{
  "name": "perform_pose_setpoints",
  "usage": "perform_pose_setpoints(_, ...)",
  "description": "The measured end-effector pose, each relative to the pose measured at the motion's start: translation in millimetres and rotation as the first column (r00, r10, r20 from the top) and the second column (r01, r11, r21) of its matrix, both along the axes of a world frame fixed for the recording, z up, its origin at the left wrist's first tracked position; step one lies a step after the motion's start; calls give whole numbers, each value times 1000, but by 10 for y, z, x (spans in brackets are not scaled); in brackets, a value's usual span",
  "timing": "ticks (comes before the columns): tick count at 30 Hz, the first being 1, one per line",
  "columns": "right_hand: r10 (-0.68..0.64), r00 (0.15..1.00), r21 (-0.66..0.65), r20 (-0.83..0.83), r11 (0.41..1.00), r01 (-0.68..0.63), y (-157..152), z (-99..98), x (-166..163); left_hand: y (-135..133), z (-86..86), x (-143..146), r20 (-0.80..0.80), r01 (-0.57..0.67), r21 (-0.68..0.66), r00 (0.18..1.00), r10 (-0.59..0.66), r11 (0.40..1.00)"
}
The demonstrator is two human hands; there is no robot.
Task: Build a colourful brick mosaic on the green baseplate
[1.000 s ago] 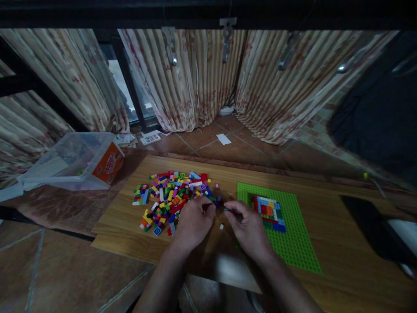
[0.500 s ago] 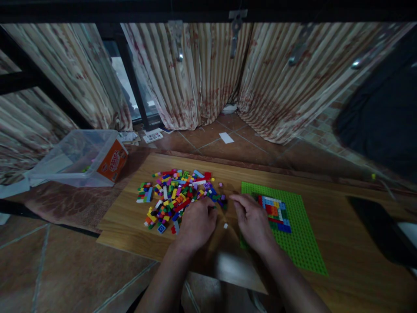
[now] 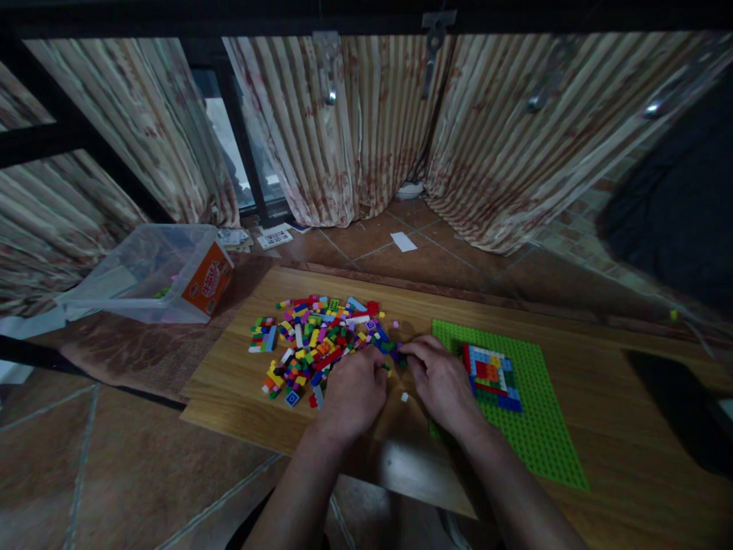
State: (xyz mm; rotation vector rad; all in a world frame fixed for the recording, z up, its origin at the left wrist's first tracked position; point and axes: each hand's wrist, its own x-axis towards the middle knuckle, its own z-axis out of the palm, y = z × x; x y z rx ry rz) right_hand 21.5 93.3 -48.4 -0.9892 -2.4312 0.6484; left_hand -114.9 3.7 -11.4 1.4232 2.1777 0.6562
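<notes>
My left hand (image 3: 356,388) rests at the right edge of a pile of loose toy bricks (image 3: 326,340). Its fingers are curled in, and what they hold, if anything, is hidden; a bit of yellow shows by the fingertips. My right hand (image 3: 443,382) reaches in from the other side, thumb and forefinger apart, with its fingertips at some dark blue and green bricks (image 3: 395,351). Between the hands a single small white brick (image 3: 405,397) lies on the wood. Just right of my right hand is a green baseplate (image 3: 544,428) bearing a multicoloured square of bricks (image 3: 492,376).
A clear plastic box (image 3: 143,302) with an orange label stands left of the wooden board (image 3: 229,405). A dark flat object (image 3: 676,405) lies at the right. Behind are striped curtains (image 3: 366,137) and a white paper (image 3: 404,241) on the tiled floor.
My right hand has moved slightly left, its fingertips now at the dark bricks. My left hand stays curled by the pile. The whole view has shifted a little.
</notes>
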Motion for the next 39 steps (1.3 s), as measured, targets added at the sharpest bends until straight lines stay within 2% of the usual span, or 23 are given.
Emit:
perform_pose_setpoints(11,17,1000,-34,10,999,-17,-14,23,10,-17,-21,-13,42,-4,-5,999,4,1000)
perform_pose_setpoints(16,14,1000,-60,24,998,-12,-15,32,10,-3,-10,-8,14,12,-22,1000,-12,1000)
perform_pose_setpoints(23,-32,993,-149,-110,989,16,-24,37,32,-9,7,-3,38,-7,-2,999,7,1000)
perform_pose_setpoints(29,0,968,-200,-251,978,-52,-114,113,74,23,66,30,180,31,80,983,-45,996)
perform_pose_setpoints(34,14,945,-213,-326,973,-88,-204,201,99,51,69,82,346,45,129,934,-87,991)
perform_pose_setpoints(39,-89,899,-378,-428,921,-89,-183,224,177,66,37,116,506,62,183,850,-148,981)
